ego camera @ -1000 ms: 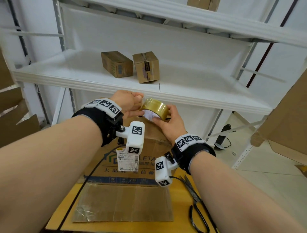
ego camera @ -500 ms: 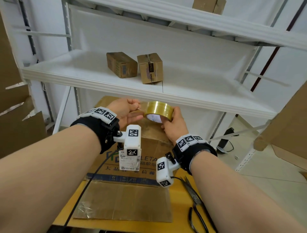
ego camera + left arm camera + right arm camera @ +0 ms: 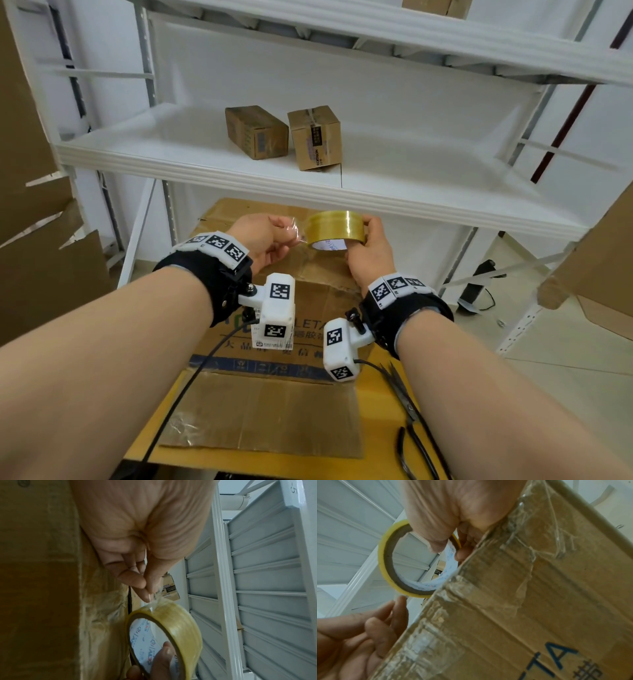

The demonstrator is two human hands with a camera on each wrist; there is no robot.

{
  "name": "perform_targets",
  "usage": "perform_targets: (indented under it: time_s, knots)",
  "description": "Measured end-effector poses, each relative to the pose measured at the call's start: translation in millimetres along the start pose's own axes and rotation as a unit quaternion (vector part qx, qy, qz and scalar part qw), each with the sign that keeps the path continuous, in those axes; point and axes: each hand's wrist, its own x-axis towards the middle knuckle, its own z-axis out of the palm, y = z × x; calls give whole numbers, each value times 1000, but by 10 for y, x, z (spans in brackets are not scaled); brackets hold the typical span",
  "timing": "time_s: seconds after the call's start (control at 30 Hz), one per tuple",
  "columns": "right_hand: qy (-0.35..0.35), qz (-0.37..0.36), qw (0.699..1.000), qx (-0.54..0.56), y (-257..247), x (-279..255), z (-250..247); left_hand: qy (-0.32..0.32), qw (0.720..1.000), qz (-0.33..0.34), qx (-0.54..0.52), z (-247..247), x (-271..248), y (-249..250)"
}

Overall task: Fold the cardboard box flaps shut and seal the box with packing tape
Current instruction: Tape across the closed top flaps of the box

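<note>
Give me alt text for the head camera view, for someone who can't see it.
Two bare hands work a roll of yellowish packing tape above a closed cardboard box: the right hand grips the roll while the left hand pinches its loose end. Scissors lie to the right on the yellow table, and two small boxes sit on a white shelf behind.

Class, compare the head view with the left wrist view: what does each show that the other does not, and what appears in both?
Only the head view shows the scissors on the yellow table and both wristbands. Only the left wrist view shows, close up, the left hand pinching the peeled tape end between thumb and fingertips. Both show the tape roll, the right hand holding it with the thumb in the core, the cardboard box and the white shelving.
</note>
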Motion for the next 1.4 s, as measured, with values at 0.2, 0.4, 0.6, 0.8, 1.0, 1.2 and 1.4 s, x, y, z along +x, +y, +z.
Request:
perform_targets:
  time_s: [0.2, 0.4, 0.6, 0.8, 1.0, 1.2, 1.4]
  knots:
    - [18, 1, 1000, -4, -25, -15, -35, -12, 1000, 7, -10, -28, -19, -3]
    - [13, 6, 1000, 0, -29, -44, -31, -9, 999, -1, -38, -37, -36, -8]
    - [13, 19, 999, 43, -34, -34, -30, 54, 998, 15, 7, 26, -63, 18]
    - [32, 38, 996, 74, -85, -24, -13, 88, 993, 13, 74, -44, -40, 198]
    - [13, 36, 997, 64, -153, 5, 33, 78, 991, 24, 104, -395, -53, 277]
    - [-10, 19, 998, 52, -468, -13, 318, 118, 958, 106, 239, -732, -49, 475]
    - [-15, 41, 996, 78, -582, -77, 711, 112, 932, 136, 316, -1107, 85, 555]
